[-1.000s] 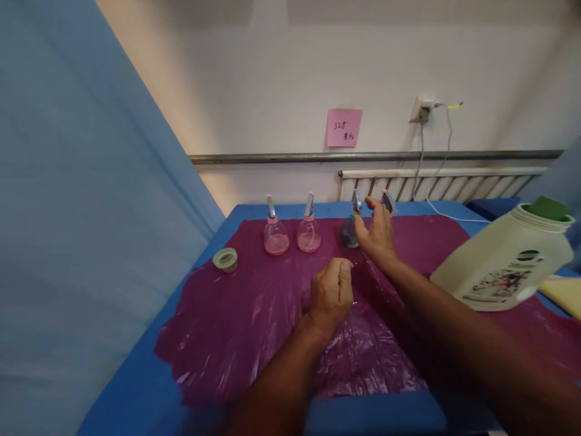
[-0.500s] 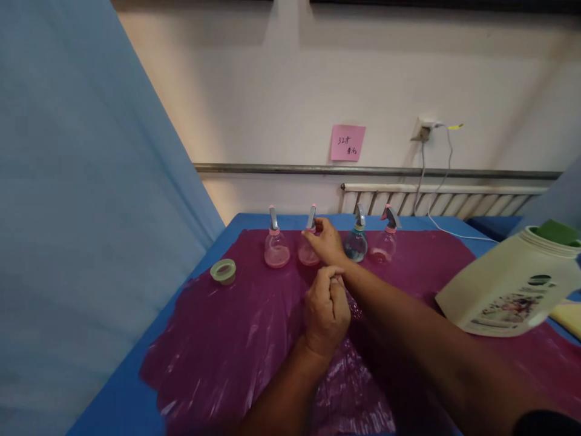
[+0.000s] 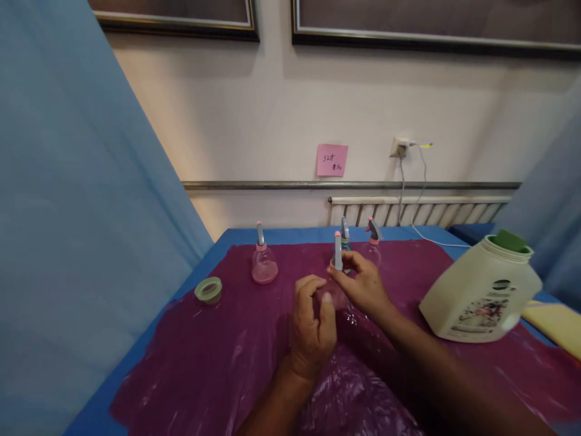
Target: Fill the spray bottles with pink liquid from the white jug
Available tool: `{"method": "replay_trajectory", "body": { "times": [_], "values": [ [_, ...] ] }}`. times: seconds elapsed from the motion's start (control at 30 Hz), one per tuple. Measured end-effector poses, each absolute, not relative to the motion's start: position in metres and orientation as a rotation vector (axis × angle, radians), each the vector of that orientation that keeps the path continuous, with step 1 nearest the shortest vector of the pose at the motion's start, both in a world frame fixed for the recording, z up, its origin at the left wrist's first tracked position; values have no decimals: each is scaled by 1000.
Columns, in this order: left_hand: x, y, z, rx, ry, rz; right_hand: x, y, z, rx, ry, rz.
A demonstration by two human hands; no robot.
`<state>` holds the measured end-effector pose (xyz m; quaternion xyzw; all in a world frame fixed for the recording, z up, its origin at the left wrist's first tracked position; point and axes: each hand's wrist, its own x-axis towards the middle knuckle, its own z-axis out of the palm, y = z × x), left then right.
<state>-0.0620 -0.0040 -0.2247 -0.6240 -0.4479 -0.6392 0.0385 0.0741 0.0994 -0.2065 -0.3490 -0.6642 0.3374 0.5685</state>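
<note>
A clear spray bottle with pink liquid and a grey-and-pink trigger head is in front of me. My right hand pinches it at the neck, just under the head. Around the left side of its body curl the fingers of my left hand, with the thumb in front. Much of the bottle's lower part is hidden by my hands. To the left stands another spray bottle with pink liquid. Behind my right hand are a blue-tinted spray bottle, partly covered, and a clear one with a pink collar.
Purple plastic sheeting covers the blue table. A small green-rimmed tub sits at left, a large cream jug with green inside at right. Beyond it lies a yellow cloth-like item. A blue curtain hangs left.
My right hand has brought the second spray bottle nearer and slightly right, out of the row. My left hand has loosened from a fist and come round its body. The view has tilted up.
</note>
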Motion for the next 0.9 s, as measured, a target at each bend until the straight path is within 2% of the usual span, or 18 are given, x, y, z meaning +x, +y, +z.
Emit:
{"method": "replay_trajectory", "body": {
  "times": [0.37, 0.9],
  "values": [
    [-54, -9, -246, -2627, -1520, -1610, 129, 50, -242, -801, -1516, 718],
    [-54, -5, -235, -2806, -1714, -1610, 133, 42, -244, -625, -1590, 807]
  ]
}}
